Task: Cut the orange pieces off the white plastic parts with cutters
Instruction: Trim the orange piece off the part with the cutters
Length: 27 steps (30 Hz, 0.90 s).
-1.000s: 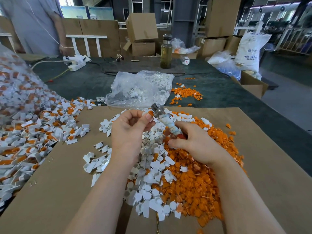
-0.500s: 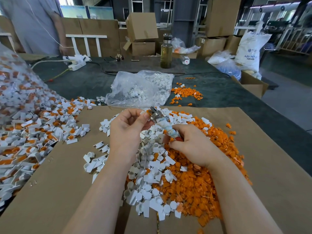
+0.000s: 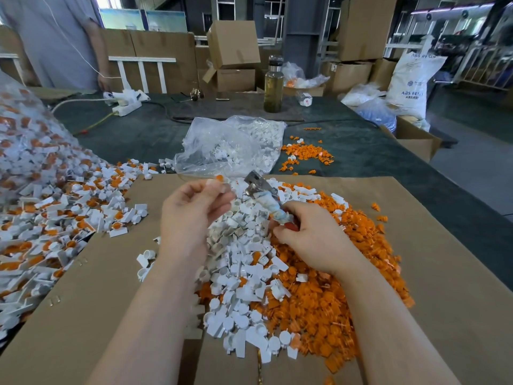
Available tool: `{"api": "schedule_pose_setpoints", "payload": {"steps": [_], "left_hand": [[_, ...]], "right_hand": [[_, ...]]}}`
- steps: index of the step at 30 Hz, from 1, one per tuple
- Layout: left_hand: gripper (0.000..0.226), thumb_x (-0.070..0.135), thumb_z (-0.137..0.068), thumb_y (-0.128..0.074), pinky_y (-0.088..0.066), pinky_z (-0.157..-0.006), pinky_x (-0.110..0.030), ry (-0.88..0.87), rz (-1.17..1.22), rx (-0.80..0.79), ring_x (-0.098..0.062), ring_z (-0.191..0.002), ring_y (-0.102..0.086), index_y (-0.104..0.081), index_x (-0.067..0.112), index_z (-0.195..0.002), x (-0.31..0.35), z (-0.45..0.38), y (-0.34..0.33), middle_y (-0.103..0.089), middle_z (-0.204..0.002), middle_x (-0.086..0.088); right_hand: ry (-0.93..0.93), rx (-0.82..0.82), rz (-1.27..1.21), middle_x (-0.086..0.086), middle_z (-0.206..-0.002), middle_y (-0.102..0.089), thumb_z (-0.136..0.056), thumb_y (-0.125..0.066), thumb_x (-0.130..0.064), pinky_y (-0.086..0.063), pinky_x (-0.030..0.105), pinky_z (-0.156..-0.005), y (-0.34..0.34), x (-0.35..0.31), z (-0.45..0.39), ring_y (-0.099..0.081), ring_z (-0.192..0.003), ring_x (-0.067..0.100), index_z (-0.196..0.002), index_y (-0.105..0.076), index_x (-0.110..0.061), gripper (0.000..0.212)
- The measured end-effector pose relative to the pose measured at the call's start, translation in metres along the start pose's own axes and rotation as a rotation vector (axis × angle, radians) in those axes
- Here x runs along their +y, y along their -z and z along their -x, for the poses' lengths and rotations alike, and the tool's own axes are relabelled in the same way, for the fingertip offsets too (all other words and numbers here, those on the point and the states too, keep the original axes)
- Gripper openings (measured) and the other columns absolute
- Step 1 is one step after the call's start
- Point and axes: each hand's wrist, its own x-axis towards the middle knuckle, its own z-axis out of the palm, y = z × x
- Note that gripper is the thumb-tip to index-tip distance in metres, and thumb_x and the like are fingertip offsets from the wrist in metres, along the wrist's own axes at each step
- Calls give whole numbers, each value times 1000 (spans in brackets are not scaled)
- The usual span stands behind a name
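We pinch a small white plastic part with an orange piece (image 3: 219,181) in the fingertips of our left hand (image 3: 194,212), just left of the cutters (image 3: 265,197). Our right hand (image 3: 311,240) grips the cutters by their wrapped handles, the metal head pointing up toward the part; whether the blades touch it we cannot tell. Below the cutters lie a heap of cut white parts (image 3: 244,287) and an orange scrap pile (image 3: 333,301) on cardboard (image 3: 444,273). Left of the cutters sprawl uncut parts (image 3: 55,218); beyond them sits a clear plastic bag (image 3: 230,145).
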Motion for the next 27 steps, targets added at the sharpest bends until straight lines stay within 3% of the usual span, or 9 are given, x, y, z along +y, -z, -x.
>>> {"api": "schedule_pose_setpoints", "payload": {"steps": [5, 8, 12, 18, 21, 24, 27], "left_hand": [[16, 13, -93, -63, -56, -57, -16, 222, 415, 417, -11, -78, -75, -66, 5, -107, 16, -26, 43, -77, -83, -7], [24, 12, -99, -55, -58, -58, -19, 243, 620, 563, -11, -74, -75, -60, 5, -122, 18, -35, 64, -77, -90, -11], [31, 10, -104, -43, -60, -60, -25, 190, 849, 637, -15, -74, -76, -52, 2, -133, 19, -39, 82, -75, -97, -14], [36, 9, -103, -44, -61, -66, -27, 60, 993, 621, -15, -82, -74, -48, 2, -138, 20, -30, 84, -70, -111, -15], [31, 13, -95, -62, -59, -67, -19, 99, 705, 584, -5, -75, -73, -61, 9, -126, 23, -30, 76, -74, -103, -6], [18, 20, -89, -70, -57, -72, -20, 141, 118, 421, -3, -79, -69, -71, 21, -107, 24, -26, 56, -76, -96, 6], [9, 24, -88, -71, -51, -76, -24, 47, -434, 182, -3, -85, -64, -72, 33, -90, 11, -15, 32, -73, -88, 14]], "right_hand": [[-86, 195, 65, -10, -66, -54, -90, -61, -32, -29, 24, -51, 1, 7, -1, -50, -60, 8, -81, -58, -23, 13], [-155, 275, 103, -11, -66, -54, -90, -60, -33, -28, 23, -48, 1, 10, -3, -50, -59, 6, -80, -55, -27, 13], [-252, 326, 196, -10, -63, -50, -90, -56, -31, -26, 23, -44, 2, 16, -5, -49, -56, 7, -67, -43, -29, 27], [-427, 298, 254, -2, -71, -57, -88, -52, -31, -34, 26, -47, 6, 28, -5, -55, -63, 18, -77, -54, -21, 15], [-458, 256, 307, -1, -70, -55, -87, -53, -30, -32, 25, -45, 6, 29, -6, -52, -60, 14, -73, -49, -22, 17], [-458, 203, 365, -3, -71, -52, -87, -54, -30, -30, 24, -45, 2, 29, -7, -48, -60, 12, -73, -45, -24, 18], [-434, 171, 403, -5, -72, -52, -87, -56, -31, -34, 24, -47, -4, 29, -7, -50, -62, 13, -76, -49, -23, 15]]}}
